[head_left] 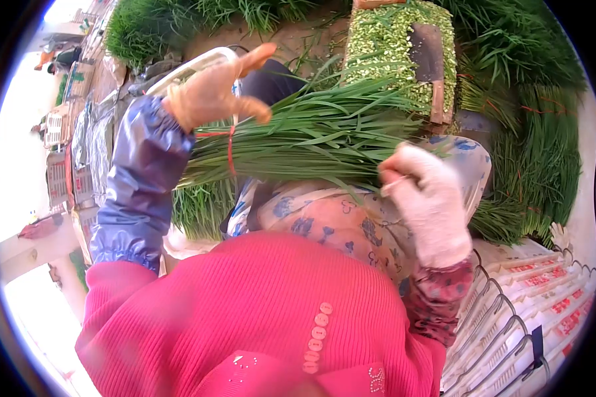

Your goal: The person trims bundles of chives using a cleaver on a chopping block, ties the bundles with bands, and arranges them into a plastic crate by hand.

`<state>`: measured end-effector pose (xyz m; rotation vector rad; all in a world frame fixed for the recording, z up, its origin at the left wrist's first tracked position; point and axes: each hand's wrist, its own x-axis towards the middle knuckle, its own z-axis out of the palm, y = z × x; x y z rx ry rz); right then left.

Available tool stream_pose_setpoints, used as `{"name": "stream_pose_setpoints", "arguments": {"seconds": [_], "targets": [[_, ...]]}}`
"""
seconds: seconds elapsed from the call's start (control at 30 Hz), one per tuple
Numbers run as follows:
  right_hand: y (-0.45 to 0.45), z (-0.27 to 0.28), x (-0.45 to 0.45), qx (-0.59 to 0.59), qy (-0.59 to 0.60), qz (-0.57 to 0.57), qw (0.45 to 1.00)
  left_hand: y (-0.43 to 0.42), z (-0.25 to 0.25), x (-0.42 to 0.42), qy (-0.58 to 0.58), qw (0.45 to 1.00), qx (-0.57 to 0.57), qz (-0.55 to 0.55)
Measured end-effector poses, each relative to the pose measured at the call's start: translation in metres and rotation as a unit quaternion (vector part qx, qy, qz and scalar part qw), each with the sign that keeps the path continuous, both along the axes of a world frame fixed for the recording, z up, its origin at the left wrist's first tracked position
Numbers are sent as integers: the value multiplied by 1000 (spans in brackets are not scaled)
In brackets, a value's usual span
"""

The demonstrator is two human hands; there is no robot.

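A large bundle of long green leafy stalks point(311, 135) lies across the lap, with a red band point(231, 149) around its left part. My left hand point(208, 92), in a tan-orange glove, is over the banded end with its fingers spread, holding nothing. Over the bundle's right lower edge is my right hand point(425, 192), in a pale glove with orange fingertips. Its fingers are curled together, and whatever they may hold is too small to tell. A patterned apron point(331, 215) covers the lap.
Beyond the bundle, a blade with a wooden handle point(437, 102) rests on chopped pale-green pieces point(384, 46). More green bundles point(549, 152) lie to the right. White printed sacks point(530, 298) and metal hooks are at lower right. A pale curved frame point(192, 65) is behind my left hand.
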<state>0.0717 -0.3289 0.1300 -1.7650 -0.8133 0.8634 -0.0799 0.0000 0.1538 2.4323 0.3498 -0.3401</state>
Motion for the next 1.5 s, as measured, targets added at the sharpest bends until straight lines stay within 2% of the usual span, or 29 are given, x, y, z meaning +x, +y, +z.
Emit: {"name": "stream_pose_setpoints", "arguments": {"seconds": [0.03,0.07,0.13,0.17,0.2,0.23,0.27,0.33,0.37,0.4,0.47,0.5,0.73,1.03,1.1,1.13,1.23,1.33,1.4,1.43,1.47,1.5], "targets": [[8,-6,-10,2,36,-3,999,-3,5,-14,5,995,75,-61],[15,-11,-20,4,72,-6,997,-8,10,-27,8,995,77,-56],[28,-24,-29,-5,98,-15,995,-20,17,-50,134,987,94,15],[34,-25,-30,-55,83,-15,995,-24,17,-63,132,987,93,22],[39,-25,-31,-105,68,-14,992,-29,13,-77,130,980,150,13],[43,-24,-31,-126,77,5,989,-33,11,-87,127,970,207,4],[47,-24,-31,-128,75,11,989,-40,11,-91,127,970,205,10],[55,-24,-31,-127,-42,59,989,-53,8,-94,196,943,267,15],[61,-23,-31,-147,-102,85,980,-56,5,-98,191,944,268,16],[63,-25,-31,-149,-107,93,979,-59,3,-101,189,946,264,24],[67,-32,-34,-204,-271,142,930,-66,2,-102,194,942,273,33],[67,-35,-36,-208,-304,156,916,-68,1,-103,195,940,278,38],[65,-29,-53,-178,-319,90,927,-82,-15,-116,182,940,269,106],[70,-34,-57,-234,-410,151,869,-99,-14,-111,199,929,280,135],[67,-37,-56,-145,-401,148,892,-100,-13,-110,188,935,267,136],[67,-36,-54,-143,-402,151,892,-100,-13,-110,189,935,267,139],[67,-29,-50,-34,-292,214,932,-99,-13,-109,190,940,241,148],[82,-23,-52,181,-321,235,900,-100,-14,-107,196,942,229,148],[100,-26,-54,267,-283,273,880,-101,-15,-106,200,942,221,153],[106,-35,-62,282,-200,276,897,-102,-16,-105,200,942,222,152],[106,-43,-68,223,-90,273,931,-103,-16,-106,194,943,221,159],[106,-38,-73,133,105,248,954,-103,-17,-107,188,943,219,168]]}}
